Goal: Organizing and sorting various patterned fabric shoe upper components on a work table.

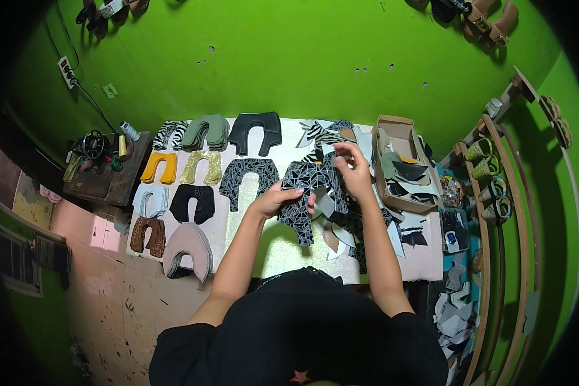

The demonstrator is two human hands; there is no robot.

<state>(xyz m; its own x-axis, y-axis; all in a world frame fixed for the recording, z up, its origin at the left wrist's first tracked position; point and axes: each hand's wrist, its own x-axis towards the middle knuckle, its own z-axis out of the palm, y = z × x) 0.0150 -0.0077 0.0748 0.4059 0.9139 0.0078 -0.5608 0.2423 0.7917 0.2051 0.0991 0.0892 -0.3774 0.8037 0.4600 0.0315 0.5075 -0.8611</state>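
Observation:
My left hand (278, 201) is closed on a U-shaped shoe-upper piece (300, 183) with a black-and-grey line pattern, its thumb lying on top. Beside the piece's upper right edge is my right hand (355, 168), its thumb and fingers apart and slightly curled. Whether a fingertip touches the material is hard to make out. Flat on the table to the left lies a stack of the same patterned pieces (233, 175). Under and right of my hands are loose offcuts (341, 235), partly hidden by the piece and my right arm.
Stacks of U-shaped pieces, among them black (239, 136), green (201, 132), yellow (151, 168) and pink (185, 244), cover the table's left side. A cardboard box (410, 204) of scraps stands at the right. Beyond are a sewing machine (95, 147) at left and a wooden shoe rack (495, 257) at right.

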